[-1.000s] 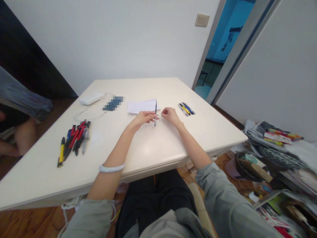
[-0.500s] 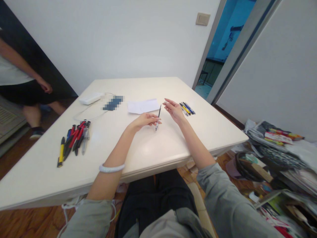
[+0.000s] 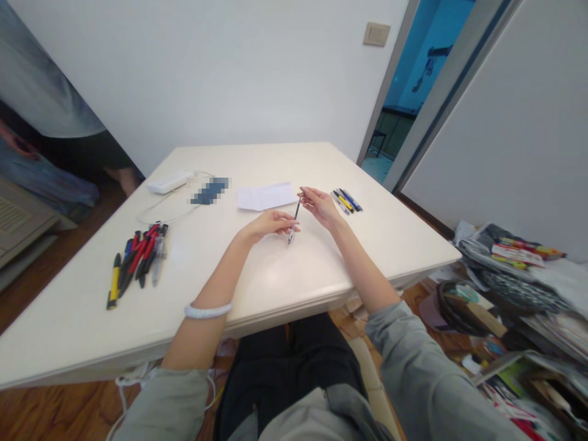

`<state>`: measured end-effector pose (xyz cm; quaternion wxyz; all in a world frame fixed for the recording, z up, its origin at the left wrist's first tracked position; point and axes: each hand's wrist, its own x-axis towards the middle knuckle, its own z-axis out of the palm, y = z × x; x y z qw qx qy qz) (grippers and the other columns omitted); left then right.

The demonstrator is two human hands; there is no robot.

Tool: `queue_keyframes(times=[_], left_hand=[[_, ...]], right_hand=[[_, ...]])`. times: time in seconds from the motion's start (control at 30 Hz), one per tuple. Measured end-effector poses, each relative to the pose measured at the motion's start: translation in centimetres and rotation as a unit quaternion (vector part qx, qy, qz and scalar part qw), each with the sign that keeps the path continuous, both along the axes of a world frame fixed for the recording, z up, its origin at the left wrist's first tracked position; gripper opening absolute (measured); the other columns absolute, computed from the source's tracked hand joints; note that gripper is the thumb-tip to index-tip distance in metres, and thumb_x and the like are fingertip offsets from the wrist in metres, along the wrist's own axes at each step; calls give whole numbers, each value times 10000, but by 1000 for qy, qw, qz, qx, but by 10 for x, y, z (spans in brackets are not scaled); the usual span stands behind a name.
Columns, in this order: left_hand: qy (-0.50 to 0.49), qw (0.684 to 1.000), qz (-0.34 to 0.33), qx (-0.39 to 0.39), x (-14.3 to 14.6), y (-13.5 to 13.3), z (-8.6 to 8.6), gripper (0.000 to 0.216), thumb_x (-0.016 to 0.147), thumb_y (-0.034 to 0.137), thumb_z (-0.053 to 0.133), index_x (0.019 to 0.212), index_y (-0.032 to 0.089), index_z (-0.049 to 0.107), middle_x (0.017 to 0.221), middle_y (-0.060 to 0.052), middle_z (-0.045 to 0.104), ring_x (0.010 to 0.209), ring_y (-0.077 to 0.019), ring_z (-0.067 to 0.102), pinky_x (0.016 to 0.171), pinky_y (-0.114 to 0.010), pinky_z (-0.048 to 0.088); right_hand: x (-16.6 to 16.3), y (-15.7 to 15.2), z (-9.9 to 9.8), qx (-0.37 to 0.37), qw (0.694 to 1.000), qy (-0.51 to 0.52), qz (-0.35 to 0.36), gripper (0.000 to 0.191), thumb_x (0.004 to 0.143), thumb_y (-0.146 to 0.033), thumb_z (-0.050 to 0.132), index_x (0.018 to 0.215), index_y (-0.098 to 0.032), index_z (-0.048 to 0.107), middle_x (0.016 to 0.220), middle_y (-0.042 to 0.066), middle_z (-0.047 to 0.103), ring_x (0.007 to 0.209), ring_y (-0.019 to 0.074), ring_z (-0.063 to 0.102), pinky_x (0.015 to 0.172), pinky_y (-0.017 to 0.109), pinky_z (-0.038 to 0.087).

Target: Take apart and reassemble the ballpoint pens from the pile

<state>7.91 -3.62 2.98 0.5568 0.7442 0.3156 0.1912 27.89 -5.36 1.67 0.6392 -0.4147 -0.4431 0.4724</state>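
Observation:
My left hand (image 3: 271, 223) pinches a pen barrel (image 3: 291, 235), pale with a dark clip or mark, held tilted just over the table. From its upper end a thin dark refill (image 3: 297, 209) sticks out. My right hand (image 3: 321, 207) has thumb and fingers pinched together at the refill's tip. Whether a small part sits between those fingertips is too small to tell. Behind the hands lies a folded white paper (image 3: 265, 196). To the right of my right hand several pens (image 3: 350, 200) lie side by side, among them yellow, blue and clear ones.
On the left of the white table (image 3: 275, 282) several red, black and clear pens (image 3: 142, 251) lie in a pile, beside a yellow one (image 3: 114, 282). A white box (image 3: 169, 182) with a cable and a blurred dark object (image 3: 210, 191) lie further back. Another person (image 3: 50, 104) stands left.
My right hand has moved slightly left, and its fingertips have come onto the refill's tip. My left hand has barely moved. The other person at the left has shifted.

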Motion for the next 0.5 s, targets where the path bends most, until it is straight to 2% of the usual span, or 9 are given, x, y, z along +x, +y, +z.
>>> queue_keyframes(times=[0.3,0.5], left_hand=[[5,1000,2,-6,0,-3,3,389,730,471,816,929,140,763,953,-142,788,707,-156,625,663,-290,446],[4,1000,5,-14,1,-3,2,333,727,442,812,890,155,769,932,-125,794,665,-134,590,640,-274,436]], right_hand=[[1,0,0,7,1000,-6,-10,310,785,-480,793,941,-219,731,971,34,769,775,99,675,758,222,547],[-1,0,0,11,1000,-7,10,303,779,-477,799,925,-218,736,958,34,766,751,94,660,734,222,540]])
